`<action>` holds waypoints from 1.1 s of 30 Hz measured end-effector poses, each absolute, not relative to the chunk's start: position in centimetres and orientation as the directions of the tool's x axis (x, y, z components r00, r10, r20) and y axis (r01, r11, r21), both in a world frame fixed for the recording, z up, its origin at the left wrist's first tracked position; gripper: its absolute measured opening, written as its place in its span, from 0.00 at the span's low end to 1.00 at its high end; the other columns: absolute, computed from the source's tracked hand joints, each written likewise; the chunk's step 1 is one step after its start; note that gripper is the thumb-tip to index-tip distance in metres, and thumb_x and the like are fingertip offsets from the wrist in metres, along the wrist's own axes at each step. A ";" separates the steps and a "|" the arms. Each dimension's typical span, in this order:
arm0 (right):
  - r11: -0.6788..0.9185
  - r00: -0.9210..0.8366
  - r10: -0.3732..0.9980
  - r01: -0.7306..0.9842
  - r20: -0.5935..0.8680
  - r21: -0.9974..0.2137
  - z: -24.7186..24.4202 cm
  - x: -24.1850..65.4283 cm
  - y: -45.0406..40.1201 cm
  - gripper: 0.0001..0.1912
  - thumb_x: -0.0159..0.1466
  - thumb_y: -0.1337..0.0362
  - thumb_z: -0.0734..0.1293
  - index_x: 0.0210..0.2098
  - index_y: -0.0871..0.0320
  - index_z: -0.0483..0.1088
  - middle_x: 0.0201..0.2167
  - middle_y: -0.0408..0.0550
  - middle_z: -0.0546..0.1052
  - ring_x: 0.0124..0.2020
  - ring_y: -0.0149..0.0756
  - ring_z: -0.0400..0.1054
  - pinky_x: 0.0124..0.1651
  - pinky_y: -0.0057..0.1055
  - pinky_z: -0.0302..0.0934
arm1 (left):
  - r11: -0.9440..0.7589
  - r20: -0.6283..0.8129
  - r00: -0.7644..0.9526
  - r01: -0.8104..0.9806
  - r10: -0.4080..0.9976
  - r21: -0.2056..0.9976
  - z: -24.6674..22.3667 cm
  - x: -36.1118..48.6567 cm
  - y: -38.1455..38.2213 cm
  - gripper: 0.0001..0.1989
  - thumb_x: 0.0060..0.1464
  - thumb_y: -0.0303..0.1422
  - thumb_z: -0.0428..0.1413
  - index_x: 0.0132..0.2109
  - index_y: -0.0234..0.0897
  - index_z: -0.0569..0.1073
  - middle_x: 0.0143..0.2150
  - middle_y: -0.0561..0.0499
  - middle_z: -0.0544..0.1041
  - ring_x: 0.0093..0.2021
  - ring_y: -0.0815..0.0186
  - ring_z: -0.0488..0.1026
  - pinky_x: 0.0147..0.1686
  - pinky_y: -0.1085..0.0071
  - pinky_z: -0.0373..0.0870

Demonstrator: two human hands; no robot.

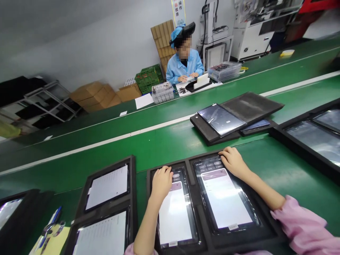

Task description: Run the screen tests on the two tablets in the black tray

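Observation:
A black foam tray lies before me with two lit tablets side by side in its recesses. My left hand rests over the upper left of the left tablet, fingers stretched out and touching its top part. At the upper right corner of the right tablet is my right hand, its fingers extended onto the top edge and screen. Both screens show a white page under a purple panel and small round tiles. Neither hand has anything lifted in it.
To the left, another foam tray holds two lit tablets. Farther left lie pens and yellow paper. A dark tablet rests on stacked foam ahead; another tray stands right. Across the green conveyor a co-worker sits.

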State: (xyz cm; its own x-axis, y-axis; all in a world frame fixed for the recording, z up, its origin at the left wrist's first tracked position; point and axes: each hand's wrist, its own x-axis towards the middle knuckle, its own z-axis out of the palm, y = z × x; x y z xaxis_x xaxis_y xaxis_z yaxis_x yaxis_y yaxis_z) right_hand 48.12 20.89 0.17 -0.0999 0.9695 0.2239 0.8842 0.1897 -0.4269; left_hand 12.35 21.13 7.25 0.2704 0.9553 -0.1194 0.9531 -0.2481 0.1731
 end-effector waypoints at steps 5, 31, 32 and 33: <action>0.214 -0.228 0.974 0.897 0.009 -0.387 2.6 48.5 23.6 0.14 0.62 0.68 0.63 0.38 0.61 0.81 0.36 0.57 0.70 0.40 0.49 0.64 0.50 0.42 0.61 | -0.268 -0.279 0.312 0.945 0.908 0.187 10.1 12.6 23.3 0.20 0.64 0.35 0.43 0.44 0.37 0.79 0.50 0.43 0.80 0.48 0.56 0.77 0.47 0.63 0.70; 0.164 -0.340 0.724 0.930 -0.600 -0.329 10.2 47.3 29.3 0.42 0.40 0.32 0.79 0.38 0.63 0.79 0.59 0.61 0.57 0.60 0.67 0.53 0.58 0.46 0.60 | -0.348 -0.469 0.424 0.905 0.775 0.244 12.5 11.8 28.5 0.27 0.46 0.62 0.50 0.26 0.42 0.61 0.29 0.50 0.77 0.35 0.55 0.74 0.35 0.66 0.65; 0.161 -0.340 0.724 0.929 -0.600 -0.332 10.2 47.3 29.3 0.43 0.40 0.32 0.79 0.39 0.63 0.79 0.60 0.61 0.57 0.61 0.68 0.53 0.58 0.47 0.60 | -0.348 -0.460 0.431 0.902 0.776 0.257 12.4 11.7 28.5 0.27 0.47 0.62 0.50 0.26 0.42 0.61 0.28 0.50 0.76 0.34 0.55 0.74 0.35 0.67 0.65; 0.159 -0.340 0.724 0.929 -0.600 -0.335 10.1 47.3 29.3 0.43 0.39 0.33 0.79 0.40 0.63 0.79 0.60 0.61 0.57 0.61 0.69 0.52 0.58 0.49 0.60 | -0.348 -0.454 0.436 0.899 0.777 0.267 12.4 11.6 28.6 0.27 0.47 0.62 0.50 0.26 0.42 0.61 0.27 0.51 0.76 0.34 0.55 0.74 0.35 0.67 0.66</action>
